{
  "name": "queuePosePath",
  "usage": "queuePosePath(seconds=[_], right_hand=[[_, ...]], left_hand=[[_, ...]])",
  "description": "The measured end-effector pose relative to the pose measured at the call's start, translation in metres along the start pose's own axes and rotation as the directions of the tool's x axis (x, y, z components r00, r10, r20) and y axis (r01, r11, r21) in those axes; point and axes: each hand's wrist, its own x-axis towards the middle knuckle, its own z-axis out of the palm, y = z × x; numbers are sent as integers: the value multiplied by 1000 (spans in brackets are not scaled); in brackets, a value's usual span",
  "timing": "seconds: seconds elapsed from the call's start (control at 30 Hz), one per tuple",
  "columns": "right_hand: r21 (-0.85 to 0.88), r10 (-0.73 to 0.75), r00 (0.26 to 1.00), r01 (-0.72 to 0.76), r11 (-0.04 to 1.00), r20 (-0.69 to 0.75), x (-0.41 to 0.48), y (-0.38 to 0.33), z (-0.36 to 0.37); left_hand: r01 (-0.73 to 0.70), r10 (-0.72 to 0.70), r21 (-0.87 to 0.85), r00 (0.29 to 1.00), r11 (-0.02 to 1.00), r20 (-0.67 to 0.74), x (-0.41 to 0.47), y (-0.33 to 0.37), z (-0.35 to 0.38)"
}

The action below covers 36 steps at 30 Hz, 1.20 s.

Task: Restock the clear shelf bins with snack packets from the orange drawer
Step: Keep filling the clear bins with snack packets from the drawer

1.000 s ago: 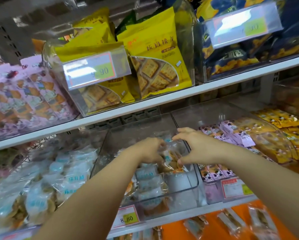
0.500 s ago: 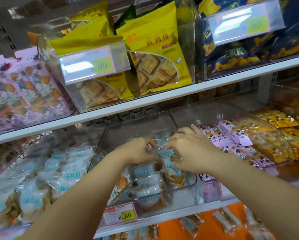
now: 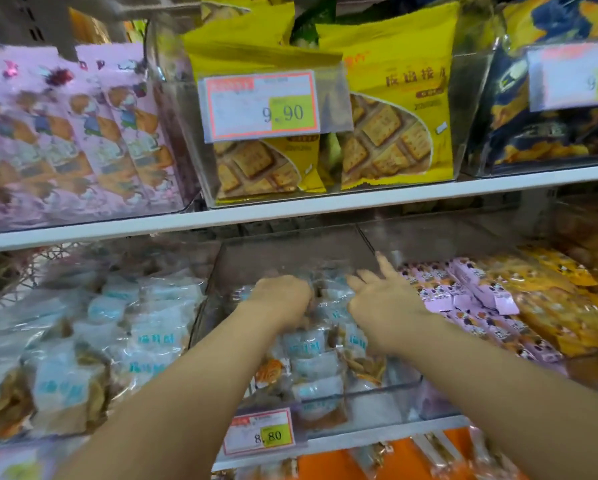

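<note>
Two bare forearms are extended into the middle clear shelf bin (image 3: 394, 400), a rigid transparent plastic trough on the lower shelf. It is part-filled with snack packets (image 3: 304, 344) of crinkled clear film, with pale blue panels and blurred teal characters. A red-bordered price tag (image 3: 259, 436) on its front reads 8.80. An upper tag (image 3: 261, 105) reads 9.90, set before glossy yellow cracker bags (image 3: 394, 109).

The left hand (image 3: 280, 296) is laid knuckles-up on the packets, its fingers curled under and hidden, so a grip cannot be confirmed. The right hand (image 3: 384, 303) rests on the packets with its fingers spread. The orange drawer (image 3: 328, 465) is seen below the shelf edge.
</note>
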Motion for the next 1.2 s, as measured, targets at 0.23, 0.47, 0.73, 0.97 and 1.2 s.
queuePosePath(seconds=[0.23, 0.47, 0.73, 0.97, 1.2], right_hand=[[-67, -7, 999, 5, 998, -35, 16, -18, 3], [-46, 50, 996, -54, 998, -71, 25, -24, 10], [-130, 29, 982, -54, 990, -187, 16, -11, 0], [451, 257, 918, -100, 887, -302, -25, 26, 2], [922, 313, 933, 48, 385, -179, -48, 27, 35]], left_hand=[[23, -23, 29, 1000, 999, -14, -5, -2, 1], [76, -76, 6, 997, 997, 23, -11, -4, -2], [86, -79, -189, 996, 978, 49, -20, -10, -13], [-118, 69, -175, 963, 977, -262, -23, 23, -18], [-100, 110, 68, 978, 993, -175, -9, 62, 2]])
